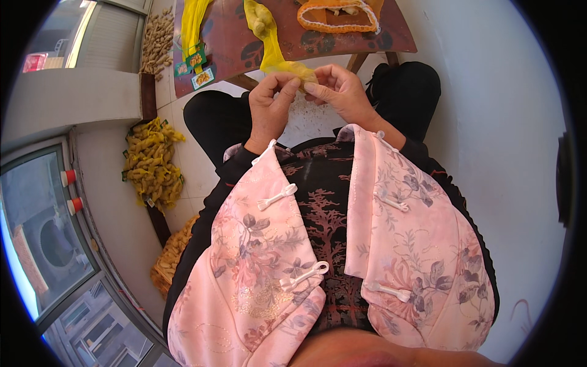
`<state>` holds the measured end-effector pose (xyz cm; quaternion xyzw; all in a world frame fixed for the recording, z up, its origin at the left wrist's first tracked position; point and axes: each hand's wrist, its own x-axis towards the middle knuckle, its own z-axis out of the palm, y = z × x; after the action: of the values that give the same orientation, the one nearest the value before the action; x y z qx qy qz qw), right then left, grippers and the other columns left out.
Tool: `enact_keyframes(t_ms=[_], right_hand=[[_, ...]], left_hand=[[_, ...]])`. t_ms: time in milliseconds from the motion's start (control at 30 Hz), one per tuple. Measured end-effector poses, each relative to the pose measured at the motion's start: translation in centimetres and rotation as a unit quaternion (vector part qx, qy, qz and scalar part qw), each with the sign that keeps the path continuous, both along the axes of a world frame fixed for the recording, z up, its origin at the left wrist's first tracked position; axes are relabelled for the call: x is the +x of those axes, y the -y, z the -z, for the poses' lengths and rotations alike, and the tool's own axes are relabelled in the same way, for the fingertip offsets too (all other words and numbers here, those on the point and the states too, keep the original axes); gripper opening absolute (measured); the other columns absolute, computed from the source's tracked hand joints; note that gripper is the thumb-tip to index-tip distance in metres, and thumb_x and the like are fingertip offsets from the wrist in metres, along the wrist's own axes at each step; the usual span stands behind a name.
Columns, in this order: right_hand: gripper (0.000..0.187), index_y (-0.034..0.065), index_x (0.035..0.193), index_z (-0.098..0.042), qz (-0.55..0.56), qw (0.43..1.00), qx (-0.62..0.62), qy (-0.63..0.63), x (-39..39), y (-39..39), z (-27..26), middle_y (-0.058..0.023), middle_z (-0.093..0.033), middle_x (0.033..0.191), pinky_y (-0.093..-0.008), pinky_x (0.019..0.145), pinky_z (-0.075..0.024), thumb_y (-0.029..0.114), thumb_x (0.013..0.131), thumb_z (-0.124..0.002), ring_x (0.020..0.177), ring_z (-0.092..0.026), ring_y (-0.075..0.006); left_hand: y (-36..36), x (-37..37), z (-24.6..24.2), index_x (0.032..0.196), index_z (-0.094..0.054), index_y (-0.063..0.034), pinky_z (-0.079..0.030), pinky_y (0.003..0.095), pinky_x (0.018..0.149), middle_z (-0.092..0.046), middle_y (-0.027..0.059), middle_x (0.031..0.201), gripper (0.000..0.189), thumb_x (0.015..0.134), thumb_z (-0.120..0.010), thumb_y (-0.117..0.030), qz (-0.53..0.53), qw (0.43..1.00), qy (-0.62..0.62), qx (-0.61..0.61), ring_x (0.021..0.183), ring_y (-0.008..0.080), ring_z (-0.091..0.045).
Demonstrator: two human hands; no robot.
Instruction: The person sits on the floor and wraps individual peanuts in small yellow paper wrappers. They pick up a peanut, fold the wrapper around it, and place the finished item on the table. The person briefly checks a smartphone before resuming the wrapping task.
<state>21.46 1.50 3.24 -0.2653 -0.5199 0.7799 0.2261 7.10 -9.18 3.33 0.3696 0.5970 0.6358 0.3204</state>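
Observation:
My left hand (273,101) and my right hand (343,94) meet just past the near edge of the low table. Between them they pinch one end of a yellow mesh bag (271,48). Pale lumps, apparently unshelled peanuts, bulge in the held end and in the far part, which lies on the dark red table (224,27). My fingertips partly hide the gripped end. Left of this bag, flat yellow mesh bags (193,23) lie on the table with green-edged picture tags (196,59) at their near end.
An orange mesh sack (337,27) with a white-edged mouth lies at the table's right, pale pieces inside. Loose peanuts (158,41) cover floor at upper left. Filled yellow mesh bags (153,165) are heaped on the left, near another full sack (173,257). A white wall (500,137) bounds the right.

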Motion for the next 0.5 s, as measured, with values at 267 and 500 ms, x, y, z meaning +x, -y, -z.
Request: enact_keyframes(t_ms=[267,500], right_hand=[[0.031,-0.0012,0.107,-0.06,0.031,0.964,0.263,0.021,-0.2,0.3,-1.9,-0.0079,-0.069,0.089,-0.0241,0.07,-0.0549,0.015,0.087,-0.076,0.079,-0.068,-0.0108],[0.03,-0.0008,0.108,-0.061,0.002,0.96,0.279,0.008,-0.6,-1.2,-3.3,-0.0058,-0.068,0.084,-0.0211,0.065,-0.0528,0.021,0.09,-0.073,0.073,-0.066,-0.0079]], left_hand=[[-0.3,-1.4,0.7,0.1,-0.06,-0.0057,-0.048,0.0243,0.067,-0.057,-0.0004,0.079,0.007,0.098,-0.059,-0.012,0.097,0.899,0.415,0.097,0.064,0.0063,-0.05],[-0.1,-3.0,0.6,0.097,-0.055,-0.0076,-0.054,0.0322,0.079,-0.05,-0.0016,0.075,0.009,0.099,-0.054,-0.017,0.166,0.856,0.473,0.127,0.061,0.006,-0.047]])
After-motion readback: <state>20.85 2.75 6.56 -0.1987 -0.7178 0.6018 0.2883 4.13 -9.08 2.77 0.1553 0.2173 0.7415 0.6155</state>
